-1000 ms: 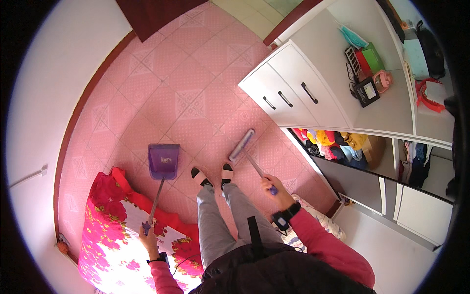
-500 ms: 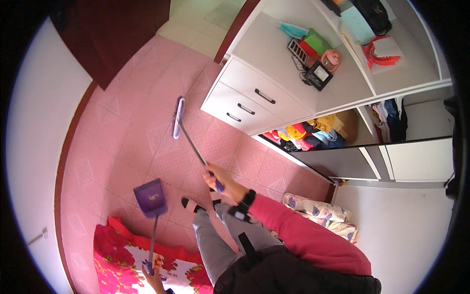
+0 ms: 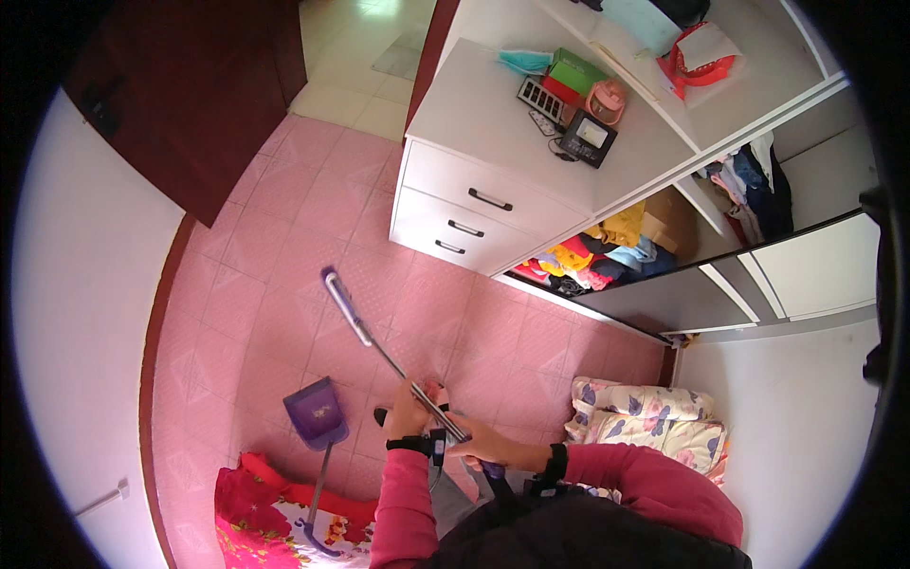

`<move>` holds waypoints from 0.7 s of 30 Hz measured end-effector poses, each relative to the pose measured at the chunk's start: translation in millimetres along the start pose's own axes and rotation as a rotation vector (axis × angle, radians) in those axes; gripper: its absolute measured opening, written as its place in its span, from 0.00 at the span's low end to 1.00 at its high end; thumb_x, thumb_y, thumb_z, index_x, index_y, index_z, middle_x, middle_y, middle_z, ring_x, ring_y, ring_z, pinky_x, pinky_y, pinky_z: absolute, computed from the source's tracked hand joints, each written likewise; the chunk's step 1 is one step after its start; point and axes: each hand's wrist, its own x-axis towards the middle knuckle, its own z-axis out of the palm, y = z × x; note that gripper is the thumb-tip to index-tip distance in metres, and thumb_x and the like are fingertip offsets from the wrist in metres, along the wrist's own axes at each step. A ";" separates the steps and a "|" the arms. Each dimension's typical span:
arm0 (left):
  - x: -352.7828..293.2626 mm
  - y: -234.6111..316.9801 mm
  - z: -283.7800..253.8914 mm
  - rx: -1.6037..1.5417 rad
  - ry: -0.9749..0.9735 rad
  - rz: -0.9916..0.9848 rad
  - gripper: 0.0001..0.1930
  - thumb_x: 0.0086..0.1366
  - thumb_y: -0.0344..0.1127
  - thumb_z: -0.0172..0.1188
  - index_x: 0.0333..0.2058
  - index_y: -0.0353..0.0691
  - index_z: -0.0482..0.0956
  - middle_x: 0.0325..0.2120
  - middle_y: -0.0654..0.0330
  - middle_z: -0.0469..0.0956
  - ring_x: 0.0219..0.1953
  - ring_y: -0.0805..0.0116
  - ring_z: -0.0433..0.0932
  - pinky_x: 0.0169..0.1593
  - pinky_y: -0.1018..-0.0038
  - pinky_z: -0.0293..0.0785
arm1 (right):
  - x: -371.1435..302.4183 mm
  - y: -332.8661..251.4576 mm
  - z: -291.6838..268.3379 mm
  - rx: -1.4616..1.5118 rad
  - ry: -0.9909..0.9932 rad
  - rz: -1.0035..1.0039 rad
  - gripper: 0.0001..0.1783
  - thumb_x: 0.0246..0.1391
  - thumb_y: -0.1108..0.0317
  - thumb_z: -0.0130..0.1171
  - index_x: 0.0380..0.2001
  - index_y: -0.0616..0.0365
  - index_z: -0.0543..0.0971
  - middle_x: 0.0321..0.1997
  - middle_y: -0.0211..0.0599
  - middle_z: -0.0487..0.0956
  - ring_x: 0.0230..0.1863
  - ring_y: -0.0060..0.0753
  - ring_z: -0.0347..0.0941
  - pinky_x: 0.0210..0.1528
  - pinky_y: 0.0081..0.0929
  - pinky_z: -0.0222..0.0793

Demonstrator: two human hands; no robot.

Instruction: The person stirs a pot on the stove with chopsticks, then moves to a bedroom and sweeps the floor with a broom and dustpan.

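Note:
Both my hands hold a broom with a slim metal shaft and a narrow white-and-purple head (image 3: 348, 305), which slants over the pink tiles ahead of me. My left hand (image 3: 406, 415) is closed around the shaft, nearer the head. My right hand (image 3: 482, 442) grips closer to the handle end, low in front of my body. To the left, a purple dustpan (image 3: 317, 414) rests on the floor, no hand on it. Its long handle leans back against a red floral bedspread (image 3: 248, 512), and a little debris seems to lie in its pan.
A white drawer cabinet (image 3: 479, 194) with cluttered shelves stands ahead right, beside an open wardrobe section of piled clothes (image 3: 578, 256). Folded floral bedding (image 3: 649, 403) lies at the right wall. A dark red door (image 3: 190, 104) stands open at the far left by the doorway.
My left hand has let go of the dustpan handle and taken hold of the broom shaft. The broom has drawn closer to me, its head turned. The dustpan handle now leans on the bedspread.

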 end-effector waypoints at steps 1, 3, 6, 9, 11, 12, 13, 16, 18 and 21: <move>22.4 -9.9 2.8 0.106 0.055 -0.006 0.09 0.65 0.40 0.48 0.35 0.40 0.68 0.26 0.59 0.69 0.29 0.65 0.72 0.32 0.71 0.71 | -7.5 -1.8 -8.6 -0.056 0.002 0.002 0.43 0.50 0.72 0.58 0.66 0.49 0.49 0.18 0.30 0.68 0.13 0.21 0.63 0.14 0.21 0.60; 39.3 -32.9 -7.5 -0.097 0.043 -0.015 0.09 0.65 0.40 0.49 0.31 0.42 0.67 0.20 0.64 0.63 0.22 0.70 0.66 0.26 0.74 0.66 | -23.4 -4.4 -18.1 -0.122 0.053 0.008 0.43 0.51 0.73 0.57 0.66 0.47 0.48 0.21 0.32 0.69 0.13 0.21 0.63 0.15 0.21 0.61; 43.2 -62.5 -11.7 -0.293 0.158 -0.036 0.12 0.64 0.39 0.50 0.23 0.44 0.63 0.14 0.67 0.58 0.15 0.74 0.58 0.18 0.78 0.56 | -45.6 -14.1 -32.4 0.039 0.021 0.211 0.28 0.56 0.70 0.51 0.59 0.48 0.57 0.26 0.30 0.67 0.15 0.19 0.62 0.13 0.19 0.57; 33.6 -82.4 -0.6 -0.267 0.252 -0.012 0.14 0.63 0.39 0.49 0.20 0.44 0.61 0.14 0.67 0.58 0.13 0.75 0.56 0.15 0.79 0.53 | -57.0 -20.8 -37.8 0.198 -0.001 0.363 0.18 0.58 0.67 0.49 0.52 0.49 0.63 0.24 0.26 0.64 0.16 0.17 0.58 0.12 0.16 0.52; 25.7 -85.2 10.4 -0.261 0.283 -0.005 0.14 0.63 0.40 0.49 0.20 0.44 0.62 0.14 0.67 0.59 0.13 0.75 0.57 0.15 0.79 0.53 | -58.6 -22.9 -41.0 0.308 -0.009 0.404 0.15 0.59 0.66 0.48 0.49 0.48 0.65 0.23 0.24 0.63 0.16 0.15 0.56 0.12 0.15 0.49; 21.8 -84.1 16.0 -0.202 0.348 0.016 0.13 0.63 0.39 0.48 0.20 0.43 0.62 0.14 0.66 0.60 0.14 0.74 0.58 0.16 0.79 0.54 | -57.8 -22.7 -43.3 0.362 -0.022 0.417 0.14 0.59 0.66 0.48 0.48 0.48 0.65 0.23 0.24 0.62 0.15 0.15 0.54 0.12 0.14 0.48; 19.2 -79.8 21.6 -0.181 0.308 0.063 0.13 0.63 0.39 0.48 0.21 0.44 0.62 0.14 0.66 0.61 0.14 0.74 0.59 0.16 0.78 0.56 | -55.6 -22.0 -45.6 0.450 -0.092 0.389 0.13 0.59 0.66 0.48 0.48 0.48 0.65 0.23 0.23 0.61 0.15 0.14 0.53 0.12 0.14 0.47; -0.9 -74.2 27.9 -0.125 0.254 0.074 0.11 0.64 0.38 0.45 0.24 0.43 0.64 0.16 0.64 0.64 0.17 0.73 0.65 0.22 0.76 0.65 | -43.8 -12.2 -54.4 0.360 -0.087 0.506 0.23 0.59 0.65 0.49 0.57 0.51 0.60 0.25 0.25 0.64 0.15 0.14 0.55 0.11 0.13 0.49; -15.7 -77.7 26.3 -0.007 0.123 0.120 0.08 0.63 0.38 0.46 0.31 0.40 0.68 0.21 0.62 0.69 0.23 0.72 0.70 0.28 0.75 0.69 | -33.5 -0.2 -59.2 0.050 -0.022 0.447 0.22 0.59 0.66 0.49 0.56 0.53 0.60 0.24 0.26 0.65 0.15 0.15 0.56 0.11 0.14 0.50; -57.8 -97.0 -16.7 -0.013 -0.046 0.114 0.14 0.65 0.37 0.48 0.45 0.37 0.68 0.37 0.56 0.72 0.40 0.66 0.72 0.42 0.72 0.71 | -10.5 12.5 -72.4 -0.189 -0.009 0.264 0.14 0.58 0.66 0.50 0.46 0.58 0.65 0.20 0.28 0.65 0.12 0.17 0.57 0.10 0.17 0.52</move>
